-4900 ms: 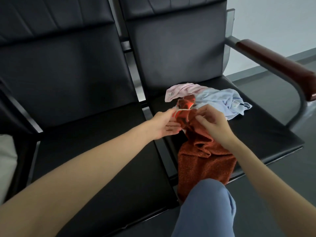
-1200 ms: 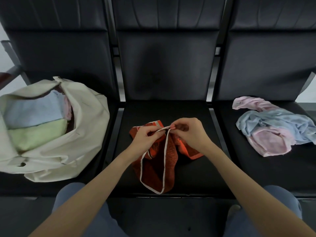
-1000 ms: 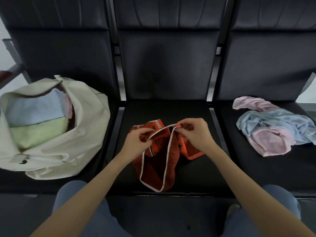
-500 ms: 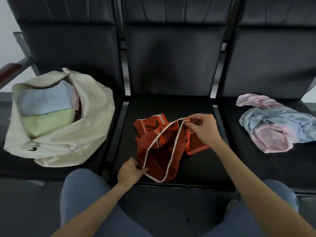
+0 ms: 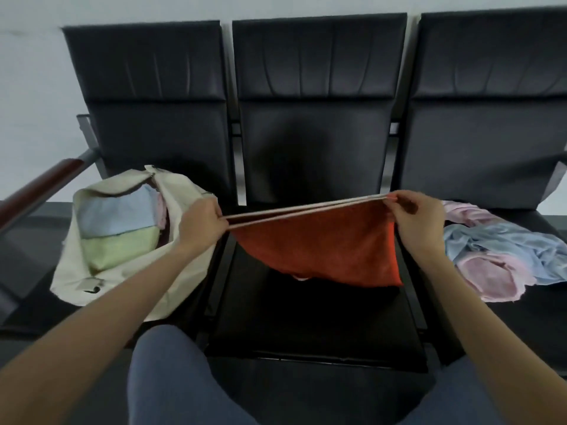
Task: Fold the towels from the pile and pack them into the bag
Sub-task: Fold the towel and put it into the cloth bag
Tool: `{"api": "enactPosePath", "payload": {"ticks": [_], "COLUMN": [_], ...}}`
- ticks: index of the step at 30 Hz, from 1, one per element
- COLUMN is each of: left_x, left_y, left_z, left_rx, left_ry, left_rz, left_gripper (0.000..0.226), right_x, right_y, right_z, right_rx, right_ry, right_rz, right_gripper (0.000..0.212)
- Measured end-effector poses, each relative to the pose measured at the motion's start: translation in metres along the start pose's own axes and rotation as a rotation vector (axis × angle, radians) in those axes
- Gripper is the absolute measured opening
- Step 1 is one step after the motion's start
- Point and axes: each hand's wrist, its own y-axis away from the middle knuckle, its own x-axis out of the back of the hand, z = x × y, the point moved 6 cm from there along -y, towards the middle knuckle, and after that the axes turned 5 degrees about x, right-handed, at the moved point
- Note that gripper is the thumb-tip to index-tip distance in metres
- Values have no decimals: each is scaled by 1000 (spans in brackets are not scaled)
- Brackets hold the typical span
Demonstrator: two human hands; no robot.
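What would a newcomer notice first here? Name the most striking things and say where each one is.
The orange towel stands out: the left hand and right hand pinch its white-trimmed top edge and hold it stretched above the middle seat. On the left seat sits a cream bag, open, with folded blue and green towels inside. On the right seat lies a crumpled pile of pink and blue towels.

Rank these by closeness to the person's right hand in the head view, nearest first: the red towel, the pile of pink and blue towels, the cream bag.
1. Red towel: the right hand pinches its top edge.
2. Pile of pink and blue towels: on the right seat, just beside that hand.
3. Cream bag: on the left seat, past the left hand.
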Motion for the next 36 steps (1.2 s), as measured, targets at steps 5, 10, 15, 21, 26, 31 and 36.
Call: {"api": "enactPosePath", "payload": {"ticks": [5, 10, 15, 21, 26, 31, 36], "left_x": [69, 100, 107, 76, 58, 53, 31], "left_y": [-41, -31, -24, -42, -72, -103, -96], "left_z": [50, 73, 80, 79, 90, 102, 79], "left_rx": [186, 202, 108, 250, 170, 27, -31], "left_ry": [560, 784, 761, 774, 667, 656, 580], "left_rz": [39, 154, 285, 69, 18, 49, 96], "left_gripper": [5, 9, 14, 18, 18, 28, 26], "right_x": [34, 43, 51, 37, 17, 11, 9], "right_y": [-16, -31, -36, -54, -81, -112, -87], "right_z": [-25, -24, -22, -4, 18, 21, 23], "right_rx": [-29, -38, -16, -105, -208, -200, -99], "right_ry": [-55, -155, -107, -29, -127, -263, -174], "right_rz": [334, 309, 279, 112, 7, 33, 45], "right_gripper": [16, 19, 17, 21, 16, 17, 7]}}
